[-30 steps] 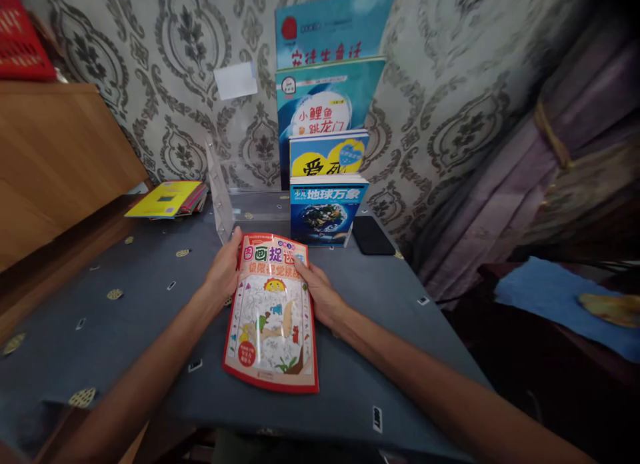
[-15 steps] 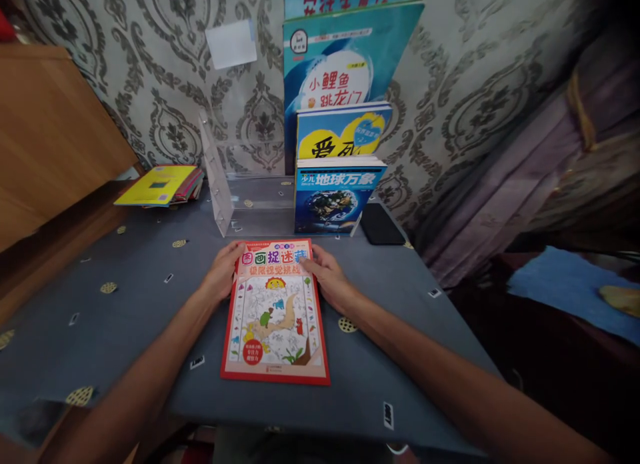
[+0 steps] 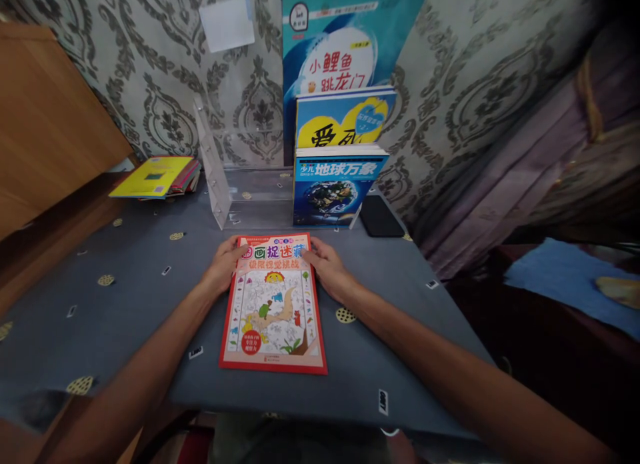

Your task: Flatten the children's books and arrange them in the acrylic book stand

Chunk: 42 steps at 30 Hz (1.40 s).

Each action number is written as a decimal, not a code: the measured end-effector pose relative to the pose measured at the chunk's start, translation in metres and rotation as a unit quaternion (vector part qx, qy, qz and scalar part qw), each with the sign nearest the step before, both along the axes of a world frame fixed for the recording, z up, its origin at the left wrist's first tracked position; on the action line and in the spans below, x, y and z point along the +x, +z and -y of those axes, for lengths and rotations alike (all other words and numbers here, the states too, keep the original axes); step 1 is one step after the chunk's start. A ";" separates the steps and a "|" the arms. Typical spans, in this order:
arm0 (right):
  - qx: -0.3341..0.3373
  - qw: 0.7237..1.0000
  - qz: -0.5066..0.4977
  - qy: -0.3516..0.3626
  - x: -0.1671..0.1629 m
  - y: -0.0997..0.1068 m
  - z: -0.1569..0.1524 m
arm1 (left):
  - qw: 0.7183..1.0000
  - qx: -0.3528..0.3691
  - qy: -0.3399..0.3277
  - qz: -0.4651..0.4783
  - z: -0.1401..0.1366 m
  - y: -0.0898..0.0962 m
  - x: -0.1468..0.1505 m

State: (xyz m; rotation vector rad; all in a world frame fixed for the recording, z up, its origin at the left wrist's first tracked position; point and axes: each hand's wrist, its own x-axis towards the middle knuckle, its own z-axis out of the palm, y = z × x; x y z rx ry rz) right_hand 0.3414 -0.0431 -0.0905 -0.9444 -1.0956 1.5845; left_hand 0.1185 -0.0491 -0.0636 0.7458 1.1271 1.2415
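The rectangular red-bordered paper book (image 3: 273,304) has a pale cover with multicoloured lettering, an orange-yellow sun and small green, blue and red animals. The flat blue-grey tabletop (image 3: 135,317) carries yellow, black-dotted motifs and black-and-white labels. Behind, the silvery-grey wallpaper (image 3: 255,107) repeats darker damask medallions. The upright glossy blue book (image 3: 333,194) shows a blue, green and brown globe; the long draped curtain (image 3: 505,164) is dusky purple.

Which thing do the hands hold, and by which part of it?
The red-bordered book: left hand and right hand grip its opposite side edges, near the top.
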 end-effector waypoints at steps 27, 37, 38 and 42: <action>-0.051 0.991 0.045 0.117 0.028 0.019 -0.006 | 0.805 0.236 -0.156 -0.521 0.032 0.028 0.070; -0.026 0.997 0.037 0.058 0.033 0.016 -0.006 | 0.729 0.232 -0.141 -0.628 0.044 0.022 0.095; -0.025 0.998 0.031 0.050 0.034 0.015 -0.007 | 0.705 0.233 -0.147 -0.653 0.045 0.023 0.096; -0.033 0.998 0.026 0.036 0.035 0.015 -0.008 | 0.633 0.250 -0.157 -0.715 0.045 0.026 0.097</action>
